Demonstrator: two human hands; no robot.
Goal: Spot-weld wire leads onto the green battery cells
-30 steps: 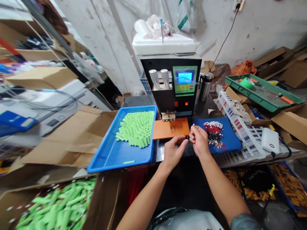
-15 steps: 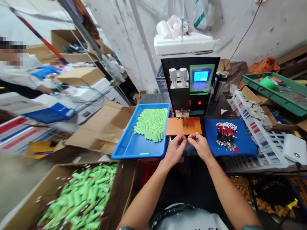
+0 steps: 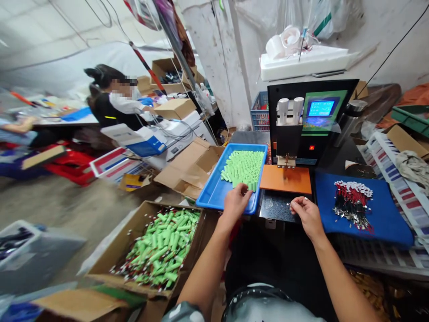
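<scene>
My left hand is over the front of the blue tray, its partly curled fingers apart at the near edge of the green cylindrical battery cells. Whether a fingertip touches a cell is unclear. My right hand is above the dark tabletop, in front of the orange plate. Its thumb and fingers pinch a small lead with a pale tip, mostly hidden by the fingers. Behind the plate stands a black machine with a lit screen. Red and black wire leads with white connectors lie on a blue cloth.
A carton holding wired green cells stands low at left. Another open carton adjoins the tray. A metal flask stands right of the machine, near a white basket. A co-worker sits at far left.
My hands have parted from their joined position before the orange plate. The left has moved to the cells in the blue tray; the right remains before the plate. The camera view has turned left.
</scene>
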